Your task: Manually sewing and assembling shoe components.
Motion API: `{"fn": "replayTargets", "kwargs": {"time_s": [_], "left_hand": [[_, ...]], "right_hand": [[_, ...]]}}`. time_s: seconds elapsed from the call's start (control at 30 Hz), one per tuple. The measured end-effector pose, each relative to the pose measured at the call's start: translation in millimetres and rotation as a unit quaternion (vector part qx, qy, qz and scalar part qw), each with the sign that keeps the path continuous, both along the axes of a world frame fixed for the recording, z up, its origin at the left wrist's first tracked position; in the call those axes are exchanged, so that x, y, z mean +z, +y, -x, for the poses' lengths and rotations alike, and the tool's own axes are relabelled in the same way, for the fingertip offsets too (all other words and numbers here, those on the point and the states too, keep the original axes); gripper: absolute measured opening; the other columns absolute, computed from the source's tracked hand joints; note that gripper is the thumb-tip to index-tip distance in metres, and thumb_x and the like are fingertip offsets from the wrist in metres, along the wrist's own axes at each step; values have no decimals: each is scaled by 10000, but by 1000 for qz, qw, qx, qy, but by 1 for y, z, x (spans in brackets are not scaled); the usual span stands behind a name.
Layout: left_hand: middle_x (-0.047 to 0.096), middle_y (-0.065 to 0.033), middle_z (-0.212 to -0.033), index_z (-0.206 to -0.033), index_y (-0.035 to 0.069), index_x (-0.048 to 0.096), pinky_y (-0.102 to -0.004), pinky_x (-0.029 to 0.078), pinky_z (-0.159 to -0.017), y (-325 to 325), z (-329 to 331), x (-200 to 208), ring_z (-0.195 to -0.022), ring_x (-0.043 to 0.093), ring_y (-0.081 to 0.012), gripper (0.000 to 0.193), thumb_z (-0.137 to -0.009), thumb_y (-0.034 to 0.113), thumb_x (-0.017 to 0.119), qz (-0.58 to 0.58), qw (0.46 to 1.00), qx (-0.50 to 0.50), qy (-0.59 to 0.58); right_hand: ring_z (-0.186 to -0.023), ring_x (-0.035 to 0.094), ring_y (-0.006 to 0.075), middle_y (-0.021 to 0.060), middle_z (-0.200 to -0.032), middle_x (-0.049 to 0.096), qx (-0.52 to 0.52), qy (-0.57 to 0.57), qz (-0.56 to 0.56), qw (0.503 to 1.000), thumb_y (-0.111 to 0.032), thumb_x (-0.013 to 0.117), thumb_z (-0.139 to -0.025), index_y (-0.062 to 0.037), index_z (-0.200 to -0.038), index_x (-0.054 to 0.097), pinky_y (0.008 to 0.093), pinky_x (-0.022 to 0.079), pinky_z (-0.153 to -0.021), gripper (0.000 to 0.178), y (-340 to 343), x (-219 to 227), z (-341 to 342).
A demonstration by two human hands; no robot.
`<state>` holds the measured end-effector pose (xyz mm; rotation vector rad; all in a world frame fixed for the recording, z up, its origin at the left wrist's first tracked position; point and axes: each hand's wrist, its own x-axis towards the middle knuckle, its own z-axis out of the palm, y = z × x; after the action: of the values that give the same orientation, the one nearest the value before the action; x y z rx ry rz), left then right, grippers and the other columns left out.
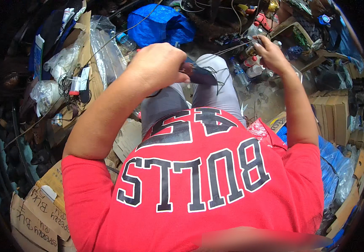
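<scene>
My left hand is closed round a dark brown and navy piece that looks like a shoe, held just above my knees. Most of the piece is hidden behind my fingers, so its kind is not certain. Loose dark strands hang over its right end. Out to the right, my right hand is raised with thumb and fingers pinched on a thin dark cord. That cord stretches across from the piece to my right fingertips. Grey trousers cover my legs below the piece.
Beyond my knees lies a blue plastic bag. Several bottles stand on the floor beneath my right hand. Clear plastic bags and cardboard crowd the left. Stacked cardboard and blue sheeting are at the right.
</scene>
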<state>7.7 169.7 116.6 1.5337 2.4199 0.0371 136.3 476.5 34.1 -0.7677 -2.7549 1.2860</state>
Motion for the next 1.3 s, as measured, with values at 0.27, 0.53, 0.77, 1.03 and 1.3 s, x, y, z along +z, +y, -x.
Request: {"fn": "replayTargets", "kwargs": {"time_s": [0.27, 0.53, 0.77, 1.03, 1.3], "left_hand": [[641, -153, -768, -863, 90, 669, -415, 492, -702, 67, -61, -14, -769, 622, -323, 217, -764, 278, 625, -34, 992, -109, -47], [612, -142, -690, -782, 54, 612, -419, 471, -613, -4, -60, 22, -668, 604, -322, 177, -781, 231, 618, -27, 984, -125, -120], [618, -81, -671, -832, 32, 649, -285, 458, -599, -68, -20, 112, -614, 604, -186, 238, -689, 215, 701, -18, 977, 61, -204], [659, -71, -900, -1128, 89, 583, -243, 484, -732, -34, 8, -19, -815, 602, -103, 442, -719, 144, 742, -232, 941, 181, -164], [657, -115, -844, -989, 65, 662, -276, 491, -660, -8, -10, -59, -730, 634, -189, 361, -672, 198, 771, -358, 921, 125, -86]], "right_hand": [[-1052, 531, 392, 243, -1111, 563, -159, -234, -249, 926, -210, 384, -892, -14, -1095, 485, 481, 410, -870, 300, 38, -79, 15], [-1092, 539, 353, 200, -1193, 543, -185, -411, -261, 854, -175, 356, -864, -27, -1204, 514, 433, 407, -937, 402, 140, -112, -93], [-954, 502, 267, 150, -1088, 542, -296, -413, -168, 845, -225, 448, -846, -43, -1188, 515, 391, 408, -808, 392, 210, -127, -208], [-616, 487, 167, 79, -864, 550, -73, -261, 19, 963, -359, 461, -906, -53, -1171, 486, 310, 419, -539, 405, 119, -96, -171], [-603, 480, 48, -9, -771, 519, 82, 91, 339, 933, -200, 497, -922, -51, -1076, 539, 200, 437, -549, 219, -106, 10, -42]]}}
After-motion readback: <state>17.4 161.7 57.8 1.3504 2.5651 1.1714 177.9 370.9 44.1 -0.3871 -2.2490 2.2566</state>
